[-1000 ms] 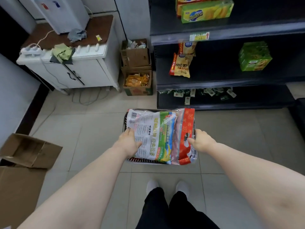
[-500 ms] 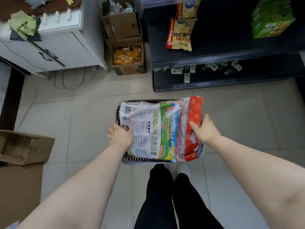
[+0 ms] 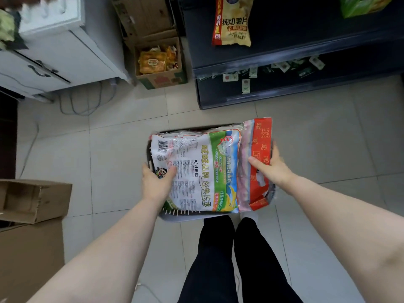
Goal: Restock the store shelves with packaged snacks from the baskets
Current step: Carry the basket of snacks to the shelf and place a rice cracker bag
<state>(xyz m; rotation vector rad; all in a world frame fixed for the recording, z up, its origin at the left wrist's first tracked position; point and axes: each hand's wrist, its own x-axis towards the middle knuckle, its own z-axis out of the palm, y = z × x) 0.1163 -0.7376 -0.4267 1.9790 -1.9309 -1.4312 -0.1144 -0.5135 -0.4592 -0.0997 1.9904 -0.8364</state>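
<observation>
Between the two grips, the left hand (image 3: 156,184) and right hand (image 3: 274,169) clasp the basket (image 3: 181,216) sides, thumbs pinning the white snack bag (image 3: 196,171) and red snack bag (image 3: 260,162): light, puffy, slippery film, best held by their edges.

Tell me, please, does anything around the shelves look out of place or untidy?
Yes. Small sachets lie scattered loose along the bottom shelf, at all angles rather than stacked. The yellow chip bag on the shelf above stands alone beside bare space. The cabinet's cables trail across the floor.
</observation>
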